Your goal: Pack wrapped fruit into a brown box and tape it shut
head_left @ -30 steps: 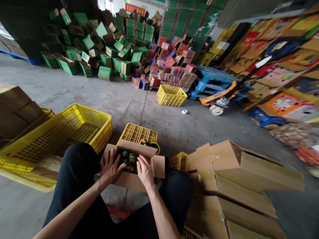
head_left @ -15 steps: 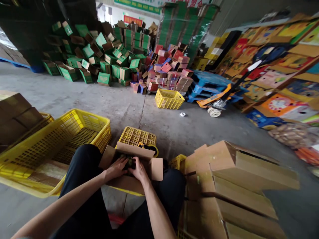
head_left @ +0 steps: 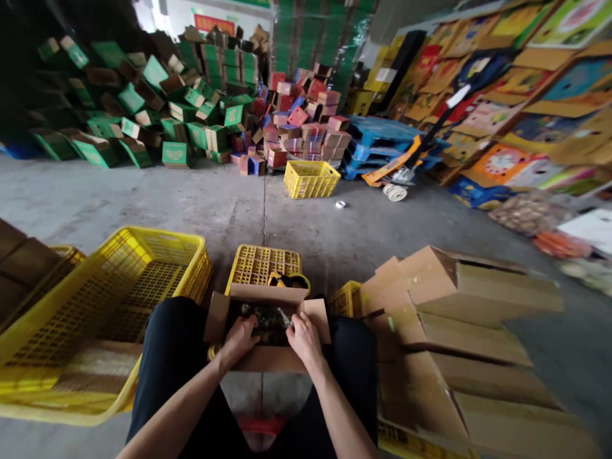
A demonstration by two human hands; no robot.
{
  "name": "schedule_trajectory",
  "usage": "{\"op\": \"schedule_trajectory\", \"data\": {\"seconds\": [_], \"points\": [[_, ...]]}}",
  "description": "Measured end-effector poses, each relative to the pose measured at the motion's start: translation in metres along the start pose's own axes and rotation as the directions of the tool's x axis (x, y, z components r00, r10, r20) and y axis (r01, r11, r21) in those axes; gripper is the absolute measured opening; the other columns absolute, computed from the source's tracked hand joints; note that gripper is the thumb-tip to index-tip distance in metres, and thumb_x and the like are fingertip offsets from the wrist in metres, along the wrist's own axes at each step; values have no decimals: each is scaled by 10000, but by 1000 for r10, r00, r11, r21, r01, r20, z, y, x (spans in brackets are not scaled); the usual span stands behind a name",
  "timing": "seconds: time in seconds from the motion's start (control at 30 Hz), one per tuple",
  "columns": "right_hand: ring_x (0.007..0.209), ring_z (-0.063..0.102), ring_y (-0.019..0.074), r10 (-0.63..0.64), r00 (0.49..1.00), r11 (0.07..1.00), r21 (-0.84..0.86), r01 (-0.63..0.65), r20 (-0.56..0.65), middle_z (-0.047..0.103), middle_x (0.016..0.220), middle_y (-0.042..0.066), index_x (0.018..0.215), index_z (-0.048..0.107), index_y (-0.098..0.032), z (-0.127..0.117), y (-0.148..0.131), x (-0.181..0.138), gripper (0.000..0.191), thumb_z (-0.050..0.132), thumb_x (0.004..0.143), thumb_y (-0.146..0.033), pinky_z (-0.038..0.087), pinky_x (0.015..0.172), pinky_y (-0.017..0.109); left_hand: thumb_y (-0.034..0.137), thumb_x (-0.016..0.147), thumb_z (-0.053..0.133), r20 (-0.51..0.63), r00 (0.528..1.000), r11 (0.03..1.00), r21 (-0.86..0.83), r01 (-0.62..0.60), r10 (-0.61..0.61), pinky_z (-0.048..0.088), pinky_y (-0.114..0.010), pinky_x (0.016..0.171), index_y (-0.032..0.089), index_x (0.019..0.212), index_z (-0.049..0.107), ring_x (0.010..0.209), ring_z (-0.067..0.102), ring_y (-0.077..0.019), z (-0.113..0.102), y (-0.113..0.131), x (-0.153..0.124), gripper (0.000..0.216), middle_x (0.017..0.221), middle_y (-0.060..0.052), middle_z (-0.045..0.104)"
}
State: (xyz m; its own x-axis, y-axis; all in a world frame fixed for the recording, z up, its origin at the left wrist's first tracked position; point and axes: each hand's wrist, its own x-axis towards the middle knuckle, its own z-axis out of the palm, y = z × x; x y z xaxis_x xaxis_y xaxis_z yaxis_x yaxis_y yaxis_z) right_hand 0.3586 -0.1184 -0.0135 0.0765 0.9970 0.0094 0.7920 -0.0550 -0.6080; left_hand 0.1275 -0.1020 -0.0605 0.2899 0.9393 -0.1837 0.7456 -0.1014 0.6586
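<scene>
An open cardboard box (head_left: 272,360) sits between my knees with its flaps folded out. Dark green, lumpy produce (head_left: 268,319) fills it; its kind is too dim to tell. My left hand (head_left: 240,338) reaches into the box's left side, fingers curled down at the produce, and whatever they grip is hidden. At the right side, my right hand (head_left: 305,336) is closed around a thin silvery pointed tool (head_left: 285,317), which looks like small scissors and angles up to the left over the produce. Behind the box stands an upturned yellow crate (head_left: 262,261) with a yellow-and-black tape dispenser (head_left: 287,280) on it.
To my left is a large yellow crate (head_left: 191,255) with a cardboard piece inside. Stacked cardboard boxes (head_left: 454,331) stand close on my right. Farther off are a small yellow crate (head_left: 312,180), a tape roll (head_left: 340,204), an orange pallet jack (head_left: 396,166) and heaped green boxes (head_left: 176,153).
My hands have moved apart, uncovering the produce between them. The silvery tool now shows in my right hand. My view has shifted, and the box sits farther right in it.
</scene>
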Motion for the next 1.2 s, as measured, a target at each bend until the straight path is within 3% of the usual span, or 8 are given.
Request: {"op": "schedule_trajectory", "data": {"seconds": [0.1, 0.2, 0.33, 0.47, 0.6, 0.77, 1.0, 1.2], "points": [[927, 680, 240, 64, 997, 992, 108, -58, -53, 696, 1067, 128, 751, 612, -201, -4, -4, -3, 53, 610, 776, -155, 512, 847, 314, 154, 825, 676, 2, 1000, 996, -87, -13, 13, 497, -315, 827, 207, 980, 684, 910, 724, -252, 2, -1, 0, 164, 922, -61, 757], [858, 665, 224, 147, 987, 963, 236, -127, -70, 693, 878, 76, 713, 581, -211, -10, -1, -3, 89, 612, 790, -244, 505, 798, 301, 222, 895, 599, -50, 999, 981, -195, -19, 10, 513, -314, 814, 202, 931, 655, 870, 715, -231, -2, -5, 7, 70, 879, -49, 733], [665, 618, 183, 260, 965, 889, 397, -227, -30, 617, 655, 5, 719, 590, -208, -9, 7, -3, 253, 560, 857, -419, 471, 633, 264, 431, 955, 513, -167, 984, 938, -348, 6, -68, 538, -350, 793, 197, 923, 632, 819, 685, -236, -8, -10, 19, 264, 859, -53, 700], [820, 701, 223, 297, 954, 803, 530, -273, 41, 735, 889, 80, 931, 681, -185, 5, 3, 5, 439, 483, 922, -577, 531, 647, 286, 584, 912, 521, -258, 956, 888, -459, 3, -136, 551, -398, 857, 189, 974, 645, 894, 690, -262, -8, -10, 20, 418, 929, -81, 712], [1023, 740, 254, 165, 970, 740, 627, -242, 179, 772, 1113, 120, 1154, 715, -190, 17, -11, 15, 538, 563, 916, -649, 597, 810, 352, 571, 884, 553, -309, 942, 869, -492, -44, -128, 516, -439, 1010, 182, 1075, 665, 1086, 686, -292, -15, -1, 15, 448, 1110, -128, 735], [1032, 756, 269, -17, 966, 695, 698, -173, 257, 796, 1110, 91, 1255, 712, -190, 12, -17, 10, 611, 811, 756, -528, 603, 912, 393, 577, 861, 629, -257, 965, 877, -474, -76, -55, 491, -462, 1077, 160, 1237, 684, 1195, 656, -310, -41, 18, -1, 565, 1242, -144, 728], [974, 765, 272, 0, 986, 764, 636, -106, 164, 814, 1017, 75, 1091, 786, -183, -1, -14, 2, 329, 720, 811, -344, 605, 883, 387, 525, 653, 888, 75, 996, 877, -480, -11, 54, 590, -341, 662, 146, 1156, 798, 782, 728, -265, -61, 43, -5, 636, 938, -92, 796], [1138, 735, 264, 30, 994, 887, 456, -75, 105, 796, 1160, 75, 1026, 800, -218, 5, -3, 17, 289, 593, 833, -162, 574, 1010, 399, 661, 724, 776, -53, 992, 850, -521, 72, -116, 567, -354, 765, 122, 1036, 792, 918, 722, -306, -64, 29, 7, 623, 940, -109, 787]]}}
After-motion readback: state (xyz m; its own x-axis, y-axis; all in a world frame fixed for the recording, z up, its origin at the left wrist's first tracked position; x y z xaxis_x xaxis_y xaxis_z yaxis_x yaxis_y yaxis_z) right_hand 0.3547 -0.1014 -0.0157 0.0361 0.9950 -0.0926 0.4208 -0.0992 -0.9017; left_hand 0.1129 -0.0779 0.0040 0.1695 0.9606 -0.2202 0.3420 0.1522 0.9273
